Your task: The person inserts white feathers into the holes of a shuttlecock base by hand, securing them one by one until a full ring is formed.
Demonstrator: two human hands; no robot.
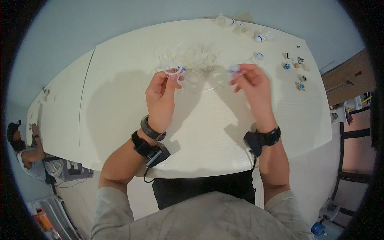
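My left hand [161,96] is closed in a pinch on a small white ring [173,67] with a bit of blue at its right side. To its right, my right hand [256,87] pinches a small blue-and-white piece [234,70], too blurred to make out its kind. The two hands are apart above the table. Between and just beyond them lies a loose heap of pale feathers [202,60], thin and partly smeared.
White shuttlecocks with blue bands [261,38] lie along the table's back edge, another blue-banded piece [259,57] nearer. Several small round pieces [287,66] are scattered at right. Another person [34,158] works at the table's far left. A wooden cabinet [347,76] stands beyond the right edge.
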